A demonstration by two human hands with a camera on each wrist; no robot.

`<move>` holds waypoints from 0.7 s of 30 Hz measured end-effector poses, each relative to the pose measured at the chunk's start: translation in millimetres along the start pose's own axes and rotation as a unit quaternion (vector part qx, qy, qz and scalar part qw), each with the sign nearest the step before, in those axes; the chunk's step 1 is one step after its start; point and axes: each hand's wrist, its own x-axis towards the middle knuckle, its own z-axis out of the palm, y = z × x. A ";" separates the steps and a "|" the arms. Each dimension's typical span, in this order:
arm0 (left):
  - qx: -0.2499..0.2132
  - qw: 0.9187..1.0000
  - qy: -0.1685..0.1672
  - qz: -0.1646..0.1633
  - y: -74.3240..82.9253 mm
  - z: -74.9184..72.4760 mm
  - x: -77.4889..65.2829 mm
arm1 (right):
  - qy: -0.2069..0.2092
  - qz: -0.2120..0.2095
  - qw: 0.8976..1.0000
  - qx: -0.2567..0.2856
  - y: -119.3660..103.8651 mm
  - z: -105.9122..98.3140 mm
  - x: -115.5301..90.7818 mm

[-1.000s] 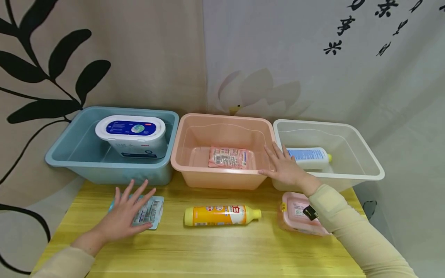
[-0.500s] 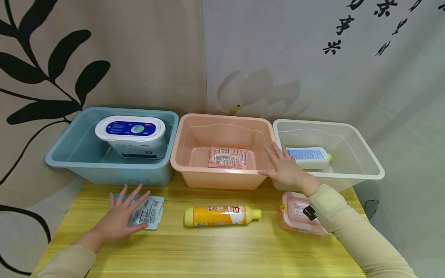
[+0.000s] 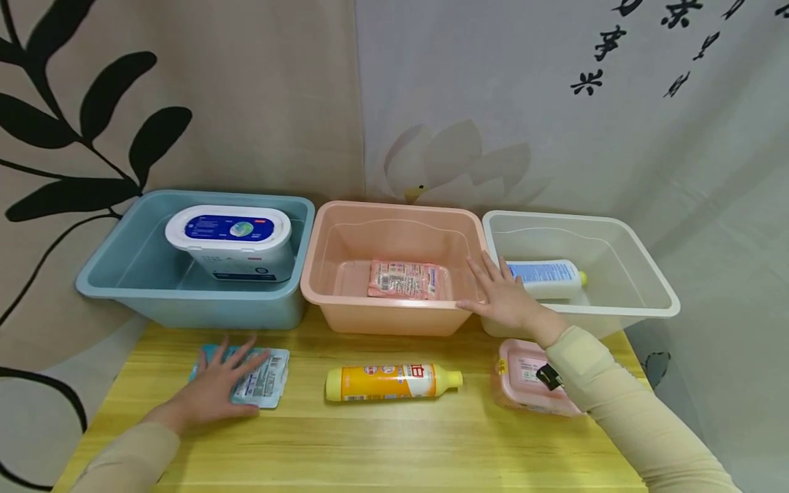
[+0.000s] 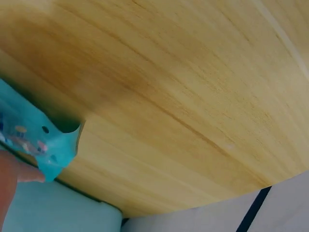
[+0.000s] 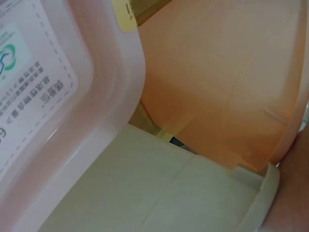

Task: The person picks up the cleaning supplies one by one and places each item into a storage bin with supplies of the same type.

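My left hand [image 3: 212, 392], fingers spread, is over the left part of a flat blue soft packet [image 3: 266, 381] with a printed label. One end of this packet [image 4: 46, 140] shows in the left wrist view, a finger [image 4: 24, 171] right at its edge. My right hand [image 3: 507, 301] rests with fingers extended where the rims of the peach bin [image 3: 394, 305] and the white bin [image 3: 616, 267] meet. Below that wrist lies a pink lidded box [image 3: 520, 380], partly hidden by the sleeve. A yellow bottle [image 3: 388, 382] lies on its side between the hands.
The blue bin [image 3: 154, 294] at the left holds a white lidded tub [image 3: 246, 253]. Inside the peach bin is a pink packet [image 3: 403, 279]; a white bottle [image 3: 551, 279] lies in the white bin. All three bins stand along the back of the wooden table [image 3: 394, 452].
My left hand has lowered toward the blue packet and shifted slightly, its fingertips coming nearer the packet's top edge. The right hand has stayed in place on the rims.
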 end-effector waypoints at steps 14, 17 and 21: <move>0.036 0.999 0.000 0.020 -2.7 6.5 4.1 | 0.001 0.002 1.000 -0.001 -0.8 -3.0 -0.9; 0.047 0.998 0.016 0.033 -4.6 9.7 4.7 | 0.001 0.001 1.000 0.003 -0.9 -3.2 -1.0; 0.052 0.997 0.034 0.037 -7.2 12.9 6.6 | -0.001 -0.001 1.000 0.003 -1.6 -3.0 -0.6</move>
